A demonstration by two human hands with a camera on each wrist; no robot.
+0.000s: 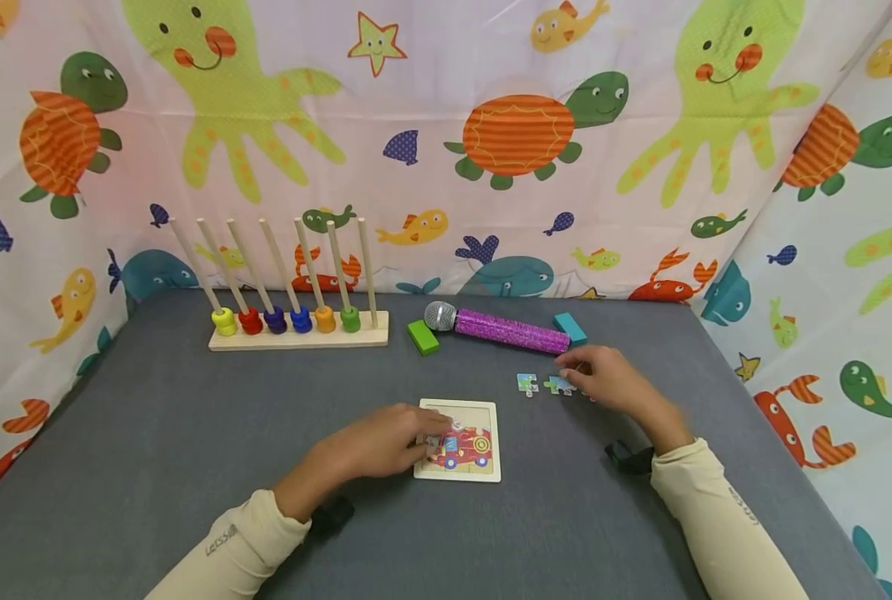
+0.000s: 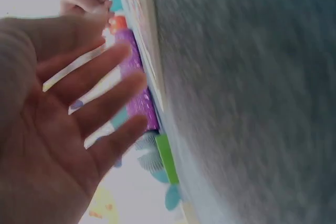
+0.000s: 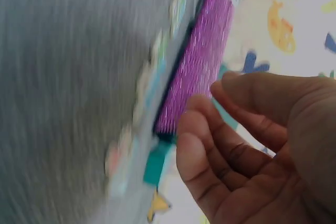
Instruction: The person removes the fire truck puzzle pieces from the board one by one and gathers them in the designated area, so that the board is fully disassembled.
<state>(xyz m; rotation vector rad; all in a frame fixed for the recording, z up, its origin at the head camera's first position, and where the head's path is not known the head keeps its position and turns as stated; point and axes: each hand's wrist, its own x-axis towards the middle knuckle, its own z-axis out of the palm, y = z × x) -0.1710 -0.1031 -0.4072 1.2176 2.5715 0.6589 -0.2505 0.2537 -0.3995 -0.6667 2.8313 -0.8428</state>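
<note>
A square wooden puzzle board (image 1: 457,406) with a red vehicle picture lies on the grey table. My left hand (image 1: 393,439) is over its left side, fingers extended; the left wrist view shows the palm (image 2: 52,145) bare and the fingers spread. Close to the puzzle pieces (image 1: 527,383) on the table, right of the board, is my right hand (image 1: 609,379). In the right wrist view its fingers (image 3: 194,156) bend loosely with nothing seen between them and the thumb. Another puzzle piece (image 1: 557,385) lies partly beneath this hand, which hides some of the group.
Behind the pieces lies a toy microphone (image 1: 509,330) with a glittery purple handle, between a green block (image 1: 423,337) and a teal block (image 1: 570,328). A wooden peg stand (image 1: 303,339) with coloured rings stands at the back left. A sea-animal curtain (image 1: 431,100) borders the table.
</note>
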